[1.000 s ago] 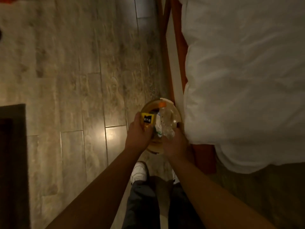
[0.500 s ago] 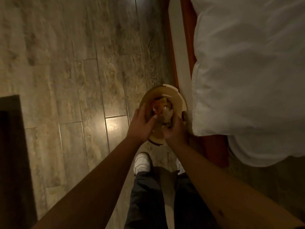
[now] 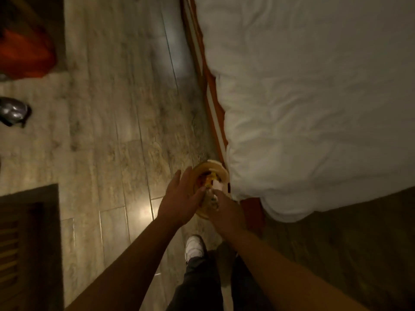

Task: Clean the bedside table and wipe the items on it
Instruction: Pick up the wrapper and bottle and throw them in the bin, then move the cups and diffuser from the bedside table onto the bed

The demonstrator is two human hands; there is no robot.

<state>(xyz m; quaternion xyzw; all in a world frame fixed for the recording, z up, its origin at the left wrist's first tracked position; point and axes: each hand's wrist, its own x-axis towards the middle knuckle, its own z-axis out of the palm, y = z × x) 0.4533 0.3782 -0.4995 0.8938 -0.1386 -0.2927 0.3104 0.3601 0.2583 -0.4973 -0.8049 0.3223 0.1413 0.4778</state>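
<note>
A small round waste bin (image 3: 221,170) stands on the floor beside the bed, with yellow and orange rubbish (image 3: 207,178) inside it. My left hand (image 3: 179,198) hovers over the bin's left rim with its fingers straight and nothing in it. My right hand (image 3: 224,209) is over the bin's near side and grips a crumpled clear plastic wrapper (image 3: 211,198), with a white scrap (image 3: 217,184) just beyond the fingers. The bedside table is out of view.
The bed with its white duvet (image 3: 314,97) and orange frame (image 3: 215,102) fills the right side. Wood-look flooring (image 3: 116,122) lies to the left. A dark wooden piece of furniture (image 3: 29,243) sits bottom left, an orange object (image 3: 24,52) and a dark shoe (image 3: 13,111) at far left. My white shoe (image 3: 194,245) is below the bin.
My left hand no longer holds the yellow packet and has spread flat over the bin. The rubbish has gone down into the bin. The camera has tilted up along the bed.
</note>
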